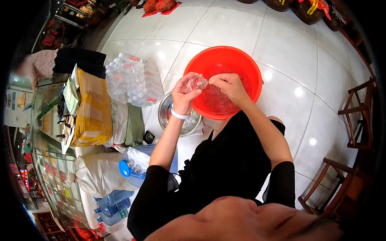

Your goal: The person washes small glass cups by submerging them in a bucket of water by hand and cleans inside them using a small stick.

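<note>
My left hand (pixel 185 94), with a white band on the wrist, is closed around a small clear bottle (pixel 197 83). The bottle lies on its side, its narrow end toward the right. Fingers of my right hand (pixel 230 86) pinch together right at that narrow end; what is between them is too small to make out. Both hands are over the left part of a red basin (pixel 252 68), where water and several clear pieces show. Just below my left forearm and hand, a metal bowl (pixel 164 114) holds more clear items.
Packs of clear plastic bottles (pixel 130 80) stand on the tiled floor (pixel 289 86) at left. Beside them are a taped carton (pixel 94 110), sacks (pixel 100 172) and a blue container (pixel 146 154). Wooden stools (pixel 358 116) are at right, dark jars (pixel 307 12) at the back.
</note>
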Tool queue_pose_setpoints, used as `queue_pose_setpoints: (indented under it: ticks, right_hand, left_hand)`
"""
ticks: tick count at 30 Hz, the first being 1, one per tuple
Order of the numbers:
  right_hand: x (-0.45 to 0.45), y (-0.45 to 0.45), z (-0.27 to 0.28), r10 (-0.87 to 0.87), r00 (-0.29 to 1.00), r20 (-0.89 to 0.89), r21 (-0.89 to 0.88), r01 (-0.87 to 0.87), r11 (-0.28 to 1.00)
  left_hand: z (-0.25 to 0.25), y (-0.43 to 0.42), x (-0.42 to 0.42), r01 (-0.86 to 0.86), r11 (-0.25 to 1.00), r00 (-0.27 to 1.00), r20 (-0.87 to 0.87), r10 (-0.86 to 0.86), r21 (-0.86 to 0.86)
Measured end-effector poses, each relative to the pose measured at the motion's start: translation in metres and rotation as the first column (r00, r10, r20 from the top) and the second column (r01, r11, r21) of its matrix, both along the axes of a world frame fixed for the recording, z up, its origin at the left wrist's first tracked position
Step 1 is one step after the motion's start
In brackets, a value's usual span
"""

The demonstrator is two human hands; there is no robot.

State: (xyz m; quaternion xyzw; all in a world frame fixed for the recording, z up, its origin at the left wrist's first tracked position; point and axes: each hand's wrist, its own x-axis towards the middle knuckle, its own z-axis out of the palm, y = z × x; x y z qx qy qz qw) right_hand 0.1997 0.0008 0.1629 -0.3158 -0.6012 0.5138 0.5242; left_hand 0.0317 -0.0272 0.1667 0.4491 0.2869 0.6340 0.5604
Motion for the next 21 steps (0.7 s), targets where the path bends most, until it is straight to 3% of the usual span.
queue_pose_setpoints:
  ticks: [2,6,9,11,12,14,15,16,17,18,20,21]
  right_hand:
    - [0.005,-0.006,0.013,0.089,0.991,-0.104,-0.405,-0.123,0.906]
    - [-0.006,-0.011,0.005,0.002,0.990,-0.142,-0.413,-0.061,0.909]
    - [-0.009,-0.012,0.000,-0.094,0.985,-0.143,-0.312,0.045,0.949]
    - [-0.004,-0.010,0.003,0.083,0.918,-0.389,-0.505,-0.287,0.814]
    - [-0.002,-0.010,0.005,0.083,0.917,-0.389,-0.505,-0.288,0.814]
    - [0.000,-0.009,0.010,0.185,0.962,-0.199,-0.410,-0.253,0.876]
    - [0.002,-0.006,0.009,0.186,0.963,-0.196,-0.409,-0.253,0.876]
    - [0.004,-0.001,0.007,0.142,0.989,-0.036,-0.123,-0.145,0.982]
    - [0.005,0.002,0.007,0.046,0.994,0.102,0.190,-0.064,0.980]
    - [0.006,0.003,0.006,0.045,0.994,0.101,0.190,-0.064,0.980]
    - [0.008,0.003,0.006,-0.297,0.904,0.308,0.569,0.075,0.819]
    - [0.008,0.002,0.006,-0.298,0.904,0.308,0.567,0.077,0.820]
  left_hand:
    - [0.007,-0.001,0.002,-0.019,0.999,0.999,-0.045,0.021,0.050]
    - [0.003,-0.001,0.002,-0.074,0.994,0.988,-0.130,0.083,0.075]
    - [0.001,-0.003,0.006,-0.118,0.977,0.972,-0.179,0.150,0.180]
    - [0.002,-0.004,0.008,-0.153,0.971,0.973,-0.146,0.181,0.186]
    - [0.002,-0.003,0.006,-0.153,0.971,0.972,-0.147,0.182,0.185]
    - [0.003,0.001,0.002,-0.112,0.978,0.984,-0.119,0.134,0.174]
    - [0.003,0.001,0.002,-0.114,0.978,0.984,-0.116,0.135,0.175]
    - [0.005,0.000,0.001,-0.073,0.986,0.987,-0.131,0.093,0.151]
    - [0.007,-0.001,0.001,-0.032,0.992,0.988,-0.146,0.050,0.126]
    - [0.007,-0.001,0.001,-0.031,0.992,0.988,-0.146,0.050,0.126]
    - [0.007,-0.003,0.002,-0.033,0.993,0.991,-0.129,0.018,-0.112]
    - [0.007,-0.003,0.000,-0.031,0.993,0.991,-0.130,0.016,-0.114]
